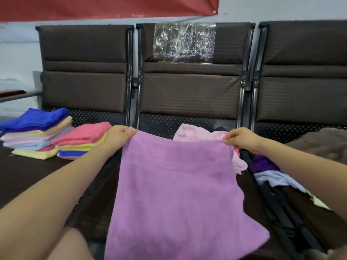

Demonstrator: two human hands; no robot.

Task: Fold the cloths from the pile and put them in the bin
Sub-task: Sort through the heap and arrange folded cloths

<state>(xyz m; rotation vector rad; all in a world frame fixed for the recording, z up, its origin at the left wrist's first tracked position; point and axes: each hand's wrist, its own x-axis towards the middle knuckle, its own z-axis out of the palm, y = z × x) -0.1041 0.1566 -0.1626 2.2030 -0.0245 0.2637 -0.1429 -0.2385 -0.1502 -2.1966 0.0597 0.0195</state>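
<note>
The left hand (117, 135) and right hand (241, 138) each pinch a top corner of the purple cloth (178, 188), held spread over the seat — bringing the corners together evenly would give a square fold.

My purple cloth (180, 186) hid most of pink pile (195, 135) behind it; cloth's lower edge ran off frame bottom; my fingertips tucked behind cloth corners.
</note>
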